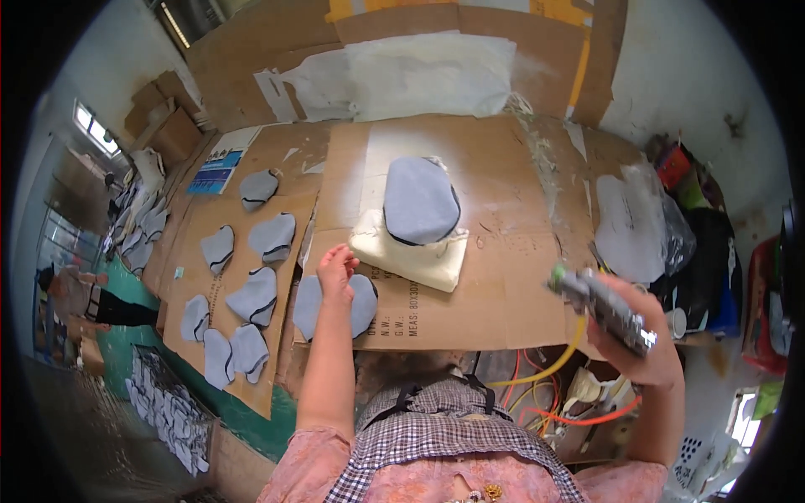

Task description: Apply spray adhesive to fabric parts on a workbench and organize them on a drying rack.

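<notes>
My right hand [646, 331] grips a spray gun [599, 303] by its handle, to the right of the cardboard-covered table. A yellow hose [558, 362] runs near the gun. In front of me a rounded grey fabric piece with black edging [419, 199] lies on a folded cream cloth pad [411, 261]. My left hand [338, 270] hovers beside the pad's left corner, fingers loosely bent and apart, with nothing seen in them. Below that hand another grey fabric piece [362, 307] lies on the cardboard, partly hidden by my forearm.
Several similar grey pieces [253, 295] are spread on the left cardboard. A pile of grey pieces [168, 411] lies lower left. Clear plastic bags [629, 226] and a white cup [676, 322] are at right. Orange hoses [587, 419] hang below the table edge. A person [75, 298] stands far left.
</notes>
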Available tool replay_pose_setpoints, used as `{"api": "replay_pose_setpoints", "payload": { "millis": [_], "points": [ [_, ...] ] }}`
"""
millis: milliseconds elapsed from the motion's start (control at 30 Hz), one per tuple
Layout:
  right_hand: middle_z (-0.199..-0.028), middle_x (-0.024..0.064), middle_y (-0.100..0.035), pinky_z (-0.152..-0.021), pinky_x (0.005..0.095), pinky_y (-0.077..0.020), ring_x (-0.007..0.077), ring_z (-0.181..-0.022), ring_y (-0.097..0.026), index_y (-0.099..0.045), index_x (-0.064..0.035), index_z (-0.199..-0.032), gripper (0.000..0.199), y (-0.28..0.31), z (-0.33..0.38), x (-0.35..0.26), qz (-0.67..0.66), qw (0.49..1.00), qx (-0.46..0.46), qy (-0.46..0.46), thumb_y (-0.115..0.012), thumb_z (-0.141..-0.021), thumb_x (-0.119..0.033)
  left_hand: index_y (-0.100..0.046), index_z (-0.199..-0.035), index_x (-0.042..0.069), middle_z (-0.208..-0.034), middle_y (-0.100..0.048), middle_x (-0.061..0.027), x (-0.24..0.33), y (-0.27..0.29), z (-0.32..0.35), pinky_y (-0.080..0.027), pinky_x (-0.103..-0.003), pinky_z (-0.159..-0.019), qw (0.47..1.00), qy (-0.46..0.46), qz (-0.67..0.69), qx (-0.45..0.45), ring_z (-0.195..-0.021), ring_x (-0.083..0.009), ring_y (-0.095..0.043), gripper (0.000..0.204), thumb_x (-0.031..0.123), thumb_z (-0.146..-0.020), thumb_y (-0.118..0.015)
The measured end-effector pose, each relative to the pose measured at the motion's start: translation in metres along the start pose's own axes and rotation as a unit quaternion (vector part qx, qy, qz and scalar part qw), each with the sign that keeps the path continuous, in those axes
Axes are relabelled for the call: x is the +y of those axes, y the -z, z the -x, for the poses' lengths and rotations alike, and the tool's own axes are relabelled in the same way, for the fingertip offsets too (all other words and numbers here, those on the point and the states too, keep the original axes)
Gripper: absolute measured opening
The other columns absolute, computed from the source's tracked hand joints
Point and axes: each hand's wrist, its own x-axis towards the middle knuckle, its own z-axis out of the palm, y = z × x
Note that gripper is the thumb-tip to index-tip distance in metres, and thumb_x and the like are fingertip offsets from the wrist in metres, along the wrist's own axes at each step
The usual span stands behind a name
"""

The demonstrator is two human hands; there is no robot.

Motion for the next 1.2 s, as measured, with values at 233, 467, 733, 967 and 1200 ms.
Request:
{"api": "replay_pose_setpoints", "payload": {
  "millis": [233, 467, 733, 967, 1200],
  "points": [
    [-0.076, 0.0043, -0.057, -0.059, 0.0197, -0.041, 0.0063, -0.062, -0.049, -0.05, 0.0016, -0.111, 0.045, 0.001, -0.004, -0.005, -0.017, 1.0, 0.003, -0.015, -0.056, -0.067, 0.002, -0.059, -0.087, 0.013, -0.067, -0.058, 0.0018, -0.021, -0.025, -0.027, -0.034, -0.022, -0.043, 0.994, 0.062, -0.08, -0.031, -0.052, -0.0096, -0.054, 0.016, 0.009, -0.071, -0.059],
    [-0.069, 0.002, -0.056, -0.056, 0.0202, -0.0424, 0.0065, -0.06, -0.051, -0.051, 0.0013, -0.11, 0.044, 0.014, 0.01, 0.0, 0.004, 1.0, -0.029, -0.003, -0.057, -0.067, 0.001, -0.06, -0.087, 0.014, -0.072, -0.057, 0.0004, -0.037, -0.046, -0.046, -0.031, -0.025, -0.043, 0.988, 0.091, -0.122, 0.001, -0.055, -0.0111, -0.051, 0.021, 0.005, -0.068, -0.058],
    [-0.077, 0.0044, -0.059, -0.058, 0.0204, -0.0415, 0.0068, -0.062, -0.051, -0.051, 0.0029, -0.106, 0.04, 0.024, 0.027, 0.011, 0.006, 1.0, -0.009, 0.002, -0.058, -0.067, 0.003, -0.058, -0.074, 0.006, -0.067, -0.056, -0.0025, -0.052, -0.065, -0.049, -0.037, -0.027, -0.045, 0.99, 0.098, -0.106, 0.004, -0.054, -0.0135, -0.05, 0.012, 0.004, -0.064, -0.063],
    [-0.07, 0.0058, -0.056, -0.057, 0.025, -0.0469, 0.0119, -0.06, -0.055, -0.043, 0.0035, -0.116, 0.053, 0.039, 0.032, 0.037, -0.036, 0.999, 0.018, -0.027, -0.06, -0.066, 0.004, -0.057, -0.073, 0.006, -0.066, -0.056, -0.0027, -0.06, -0.076, -0.053, -0.041, -0.031, -0.046, 0.987, 0.116, -0.11, 0.019, -0.055, -0.0142, -0.051, 0.014, 0.005, -0.063, -0.066],
    [-0.077, 0.0054, -0.059, -0.055, 0.0201, -0.0425, 0.0076, -0.059, -0.052, -0.048, 0.0018, -0.112, 0.046, 0.039, 0.037, 0.038, -0.055, 0.992, 0.086, -0.068, -0.057, -0.066, 0.004, -0.057, -0.071, 0.006, -0.064, -0.055, -0.0028, -0.054, -0.078, -0.049, -0.042, -0.029, -0.046, 0.981, 0.151, -0.117, 0.017, -0.053, -0.0141, -0.051, 0.012, 0.005, -0.062, -0.065]
  ]
}}
